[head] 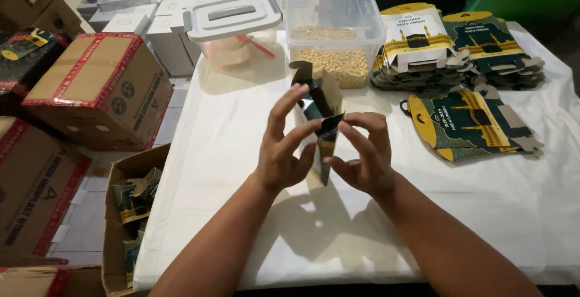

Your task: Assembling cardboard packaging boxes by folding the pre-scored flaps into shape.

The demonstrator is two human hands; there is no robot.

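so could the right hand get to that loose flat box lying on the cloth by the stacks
Probably yes. The right hand now grips the small carton together with the left hand, but bare tablecloth lies between it and the flat printed box blank, with nothing in between.

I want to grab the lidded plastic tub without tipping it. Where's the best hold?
Take the grey handle on the white lid, coming straight down from above: it lies flat and centred on the lidded tub, so the lift likely stays balanced if the lid's latched.

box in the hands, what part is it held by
Both hands, left and right, hold the half-folded box by its near flaps, pinched between fingertips above the table.
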